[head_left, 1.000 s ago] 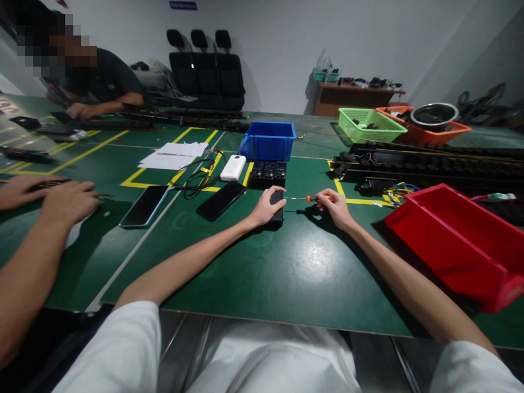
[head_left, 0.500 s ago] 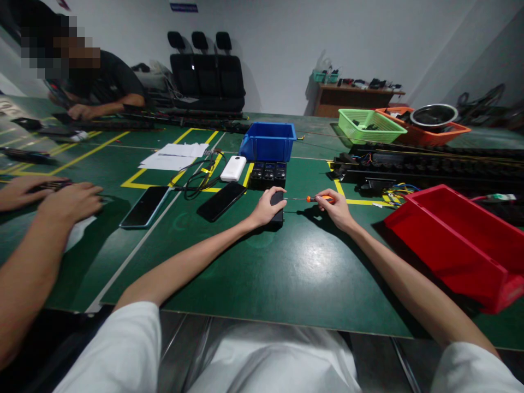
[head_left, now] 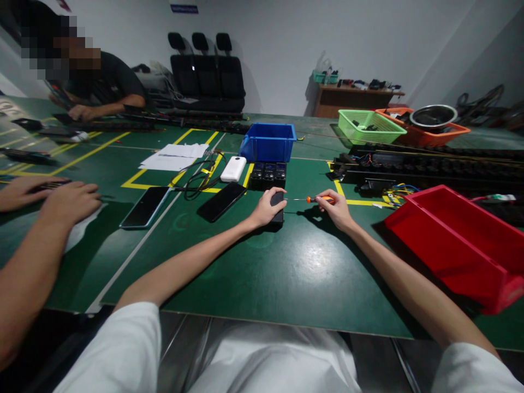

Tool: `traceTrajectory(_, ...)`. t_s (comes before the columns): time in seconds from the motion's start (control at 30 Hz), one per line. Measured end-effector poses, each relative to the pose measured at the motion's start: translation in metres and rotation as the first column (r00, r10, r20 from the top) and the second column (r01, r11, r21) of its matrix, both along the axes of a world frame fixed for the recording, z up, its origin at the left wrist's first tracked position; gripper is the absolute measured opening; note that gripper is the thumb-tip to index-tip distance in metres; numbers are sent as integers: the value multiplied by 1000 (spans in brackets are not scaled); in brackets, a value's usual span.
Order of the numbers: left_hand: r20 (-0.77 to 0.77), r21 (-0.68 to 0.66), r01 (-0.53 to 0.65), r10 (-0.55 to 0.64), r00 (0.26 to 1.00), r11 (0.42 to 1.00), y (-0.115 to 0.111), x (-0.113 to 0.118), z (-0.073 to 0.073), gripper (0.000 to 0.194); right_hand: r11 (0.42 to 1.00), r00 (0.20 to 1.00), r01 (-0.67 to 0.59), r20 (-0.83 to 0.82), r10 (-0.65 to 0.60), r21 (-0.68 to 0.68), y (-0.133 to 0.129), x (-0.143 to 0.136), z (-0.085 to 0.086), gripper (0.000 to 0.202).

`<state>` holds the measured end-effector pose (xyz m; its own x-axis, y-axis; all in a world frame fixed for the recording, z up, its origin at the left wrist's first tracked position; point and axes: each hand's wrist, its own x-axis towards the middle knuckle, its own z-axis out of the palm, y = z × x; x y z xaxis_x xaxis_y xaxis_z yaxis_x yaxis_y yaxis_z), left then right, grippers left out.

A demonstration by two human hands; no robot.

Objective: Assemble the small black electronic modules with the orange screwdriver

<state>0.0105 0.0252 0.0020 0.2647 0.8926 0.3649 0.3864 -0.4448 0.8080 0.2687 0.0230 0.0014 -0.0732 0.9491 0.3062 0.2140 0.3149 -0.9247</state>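
At centre frame, a person's left hand (head_left: 264,208) is clamped on a small black box (head_left: 278,207) lying on the green table (head_left: 286,273), while the right hand (head_left: 336,207) pinches an orange-handled screwdriver (head_left: 315,199), its thin shaft level and its tip at the box's right edge. Just behind the box sit black modules (head_left: 269,173), a blue bin (head_left: 268,141) and a white power bank (head_left: 233,168). A red bin (head_left: 454,245) fills the right side. At far left, a co-worker's hands (head_left: 61,199) rest on the table.
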Motion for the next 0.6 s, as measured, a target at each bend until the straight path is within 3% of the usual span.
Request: traceTrajectory(0.6,19,-1,4,-4,1000,1000,-1,0,1,30,999,999,7,-31,-8,-43,-2,-2,2,34)
